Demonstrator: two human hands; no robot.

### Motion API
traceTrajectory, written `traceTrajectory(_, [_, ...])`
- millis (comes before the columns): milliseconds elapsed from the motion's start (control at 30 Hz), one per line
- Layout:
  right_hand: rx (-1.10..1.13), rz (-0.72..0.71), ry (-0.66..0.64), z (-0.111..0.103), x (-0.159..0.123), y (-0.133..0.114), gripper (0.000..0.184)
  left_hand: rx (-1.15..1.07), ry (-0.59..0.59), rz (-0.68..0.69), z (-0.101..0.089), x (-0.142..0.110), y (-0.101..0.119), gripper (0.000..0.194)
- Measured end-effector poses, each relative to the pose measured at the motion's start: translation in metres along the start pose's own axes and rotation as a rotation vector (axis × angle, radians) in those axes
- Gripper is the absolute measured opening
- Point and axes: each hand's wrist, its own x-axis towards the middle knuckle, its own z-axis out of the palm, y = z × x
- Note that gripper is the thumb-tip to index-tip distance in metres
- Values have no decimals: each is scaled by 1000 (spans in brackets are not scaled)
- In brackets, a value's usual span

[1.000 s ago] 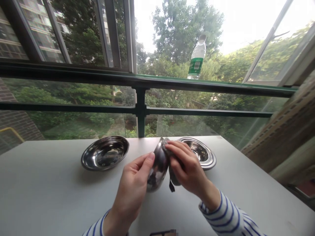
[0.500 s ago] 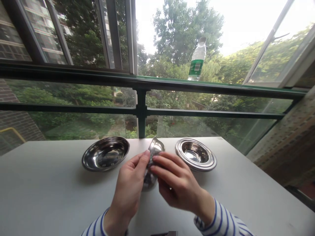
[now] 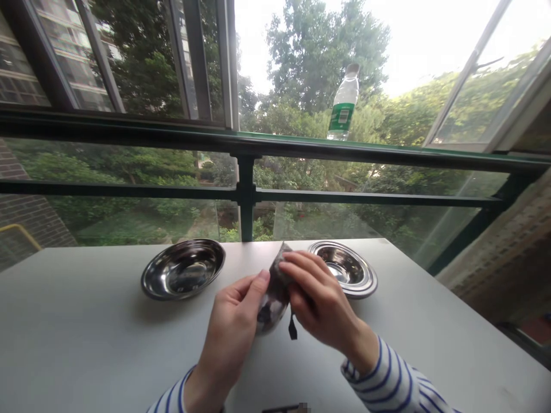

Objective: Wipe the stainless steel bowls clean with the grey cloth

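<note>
My left hand (image 3: 235, 321) grips a small shiny steel bowl (image 3: 272, 310) by its side, thumb on the near edge. The bowl is tilted up on edge above the white table, and much of it is hidden by my fingers. My right hand (image 3: 321, 295) is closed round a grey cloth (image 3: 280, 265) pressed against the bowl. A dark tag (image 3: 293, 328) dangles below the right fingers. Left of the hands a wide steel bowl (image 3: 183, 269) sits on the table. Just behind the right hand are nested steel bowls (image 3: 365, 275), partly covered by it.
The white table (image 3: 86, 338) ends at a green metal railing (image 3: 172, 137) with glass panels. A plastic bottle with a green label (image 3: 343, 109) stands on the rail. A patterned curtain (image 3: 495, 252) hangs at the right. A small dark object shows at the bottom edge.
My right hand has moved slightly up and right along the bowl with the cloth, partly covering the nested bowls. The dark tag has come into sight. My left hand keeps its grip.
</note>
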Motion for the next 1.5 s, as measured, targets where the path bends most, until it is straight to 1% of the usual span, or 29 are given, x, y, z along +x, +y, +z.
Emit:
traceTrajectory(67, [7, 95, 38, -1, 1, 3, 34, 8, 5, -16, 2, -1, 1, 29])
traceTrajectory(100, [10, 93, 36, -1, 0, 3, 34, 4, 15, -19, 3, -2, 1, 29])
traceTrajectory(133, [11, 57, 22, -1, 0, 2, 35, -3, 34, -17, 3, -1, 2, 30])
traceTrajectory(233, [1, -112, -47, 0, -2, -5, 36, -22, 74, -11, 2, 0, 4, 28])
traceTrajectory(300, [-12, -158, -75, 0, -2, -8, 36, -29, 68, -11, 0, 1, 4, 26])
traceTrajectory(367, [-21, -99, -46, -1, 0, -6, 36, -23, 56, -14, -1, 1, 4, 29])
traceTrajectory(467, [-15, 75, 34, -2, 1, -1, 36, -17, 39, -25, 0, 0, 3, 33])
traceTrajectory(500, [-14, 98, 45, -2, 1, 0, 36, -18, 35, -28, 0, 0, 3, 33])
traceTrajectory(533, [-16, 92, 39, -1, 0, -1, 36, -22, 33, -31, 0, 0, 2, 33])
traceTrajectory(600, [-27, 11, -1, 0, -1, -6, 36, -36, 34, -34, -1, 1, 1, 31])
traceTrajectory(700, [-31, -131, -97, 2, -3, -14, 36, -48, 14, -25, -3, 5, 0, 23])
traceTrajectory(767, [-23, -168, -129, 3, -3, -14, 35, -49, -15, -23, -3, 7, 0, 21])
traceTrajectory(833, [-22, -132, -109, 2, -2, -10, 36, -62, -25, -33, -2, 7, 0, 21])
traceTrajectory(933, [-23, -4, -29, 1, -2, 0, 38, -103, -8, -77, 1, 4, 2, 21])
traceTrajectory(1000, [-17, 24, -7, 2, -3, 3, 39, -120, 1, -85, 1, 2, 4, 22])
traceTrajectory(1200, [-46, -163, -53, 9, -8, -11, 38, -149, 25, -54, -2, 6, 5, 23])
traceTrajectory(1300, [-58, -201, -62, 11, -9, -12, 39, -143, 30, -47, -4, 7, 5, 25])
traceTrajectory(1367, [-57, -158, -37, 9, -7, -8, 40, -134, 34, -50, -4, 7, 6, 24])
traceTrajectory(1467, [-29, -1, 41, 8, -5, -4, 40, -115, 68, -67, -3, 6, 6, 23])
traceTrajectory(1500, [-21, 22, 56, 8, -5, -4, 39, -117, 85, -67, -3, 6, 6, 23])
